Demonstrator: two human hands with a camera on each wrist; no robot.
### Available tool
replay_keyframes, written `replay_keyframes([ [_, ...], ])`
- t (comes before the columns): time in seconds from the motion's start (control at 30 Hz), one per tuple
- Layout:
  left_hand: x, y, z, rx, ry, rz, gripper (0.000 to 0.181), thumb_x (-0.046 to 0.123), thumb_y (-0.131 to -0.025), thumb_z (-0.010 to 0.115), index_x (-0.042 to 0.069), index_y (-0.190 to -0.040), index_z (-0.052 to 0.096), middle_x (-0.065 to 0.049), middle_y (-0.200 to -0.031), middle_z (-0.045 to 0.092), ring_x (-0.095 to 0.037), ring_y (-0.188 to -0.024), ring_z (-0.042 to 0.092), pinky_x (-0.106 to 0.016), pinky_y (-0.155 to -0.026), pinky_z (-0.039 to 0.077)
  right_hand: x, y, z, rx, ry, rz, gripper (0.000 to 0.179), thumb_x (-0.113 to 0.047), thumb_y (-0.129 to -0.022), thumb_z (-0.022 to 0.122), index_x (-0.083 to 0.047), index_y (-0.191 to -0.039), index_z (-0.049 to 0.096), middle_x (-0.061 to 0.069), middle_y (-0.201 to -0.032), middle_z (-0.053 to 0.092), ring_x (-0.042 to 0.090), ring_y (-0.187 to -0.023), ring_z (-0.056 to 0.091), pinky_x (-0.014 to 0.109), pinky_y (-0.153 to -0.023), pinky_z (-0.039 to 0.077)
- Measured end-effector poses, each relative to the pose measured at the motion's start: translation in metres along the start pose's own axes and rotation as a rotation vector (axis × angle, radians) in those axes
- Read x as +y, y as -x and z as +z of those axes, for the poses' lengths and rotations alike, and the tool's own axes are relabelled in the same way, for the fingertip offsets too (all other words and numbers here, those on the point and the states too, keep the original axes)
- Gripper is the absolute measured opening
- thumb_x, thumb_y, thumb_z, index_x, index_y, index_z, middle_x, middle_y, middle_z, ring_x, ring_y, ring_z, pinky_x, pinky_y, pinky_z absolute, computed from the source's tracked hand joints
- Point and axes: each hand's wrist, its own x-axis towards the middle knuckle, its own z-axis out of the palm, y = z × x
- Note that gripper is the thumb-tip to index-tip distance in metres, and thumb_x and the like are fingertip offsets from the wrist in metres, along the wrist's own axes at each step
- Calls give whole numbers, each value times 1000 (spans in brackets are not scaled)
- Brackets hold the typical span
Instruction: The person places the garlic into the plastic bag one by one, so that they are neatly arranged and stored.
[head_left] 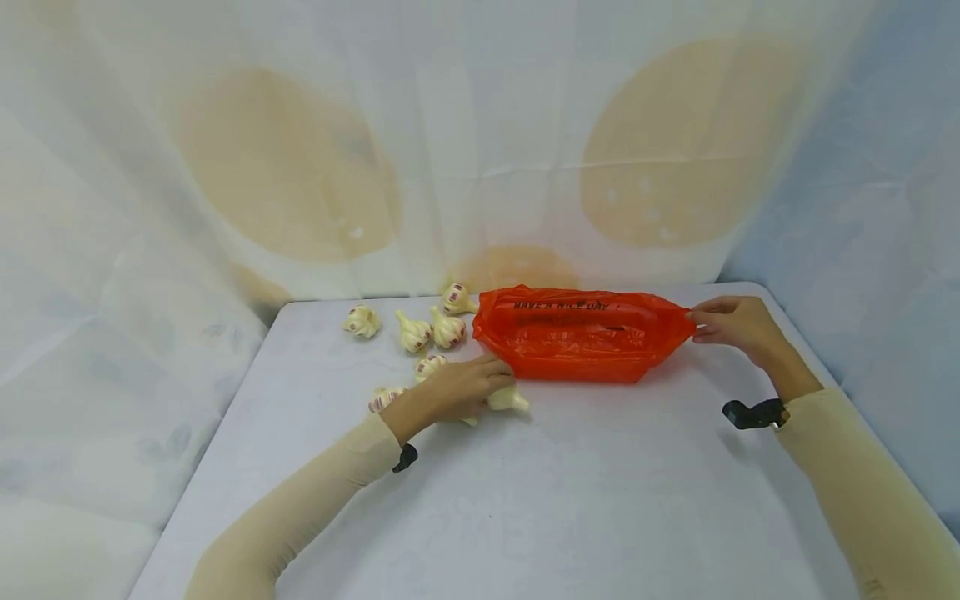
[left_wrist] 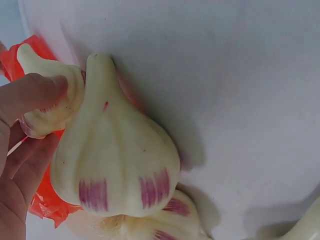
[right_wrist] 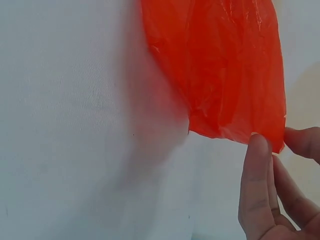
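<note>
Cream sleeves (head_left: pixel 315 492) come nearest. R hand (head_left: pixel 738 329) pinches one end of the red bag (head_left: pixel 558 337) betw. thumb & fingers, prob. to stop it sliding & hold it drawn out toward the L hand (head_left: pixel 465 387). That L hand pinches a garlic bulb (left_wrist: pixel 65 114) betw. thumb & fingertips, just beside the bag's other end; likely held from opp. sides b/c it's round. Second bulb (left_wrist: pixel 117 150) sits right next to that grip, on the table (head_left: pixel 600 500). Loose bulbs (head_left: pixel 414 335) lie past the L hand & to its left, maybe grouped for easy reach. Bag's puffed up, prob. w/ air; can't tell what's inside.
</note>
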Motion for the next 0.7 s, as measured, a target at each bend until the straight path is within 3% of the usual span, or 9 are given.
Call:
replay_keyframes([
  [0.27, 9, 5, 0, 148, 247, -139, 46, 27, -84, 78, 11, -124, 63, -3, -122, 58, -16, -107, 56, -28, -94, 47, 1, -1, -4, 6, -10, 17, 56, -36, -98, 57, 5, -135, 50, 31, -130, 52, 24, -93, 70, 31, -80, 54],
  [0.4, 9, 6, 1, 190, 307, -187, 44, 31, -84, 77, 14, -121, 64, 2, -117, 58, -12, -101, 54, -25, -89, 48, 1, 1, -5, -13, 1, 8, 58, -38, -97, 58, 7, -134, 50, 31, -130, 52, 25, -93, 70, 38, -85, 52],
  [0.7, 10, 2, -3, 320, 424, -177, 43, 31, -80, 79, 17, -119, 66, 5, -112, 57, -9, -99, 51, -23, -82, 47, 3, 2, -1, -18, 9, -16, 49, -25, -98, 59, 9, -131, 50, 33, -126, 53, 24, -91, 70, 46, -87, 50],
])
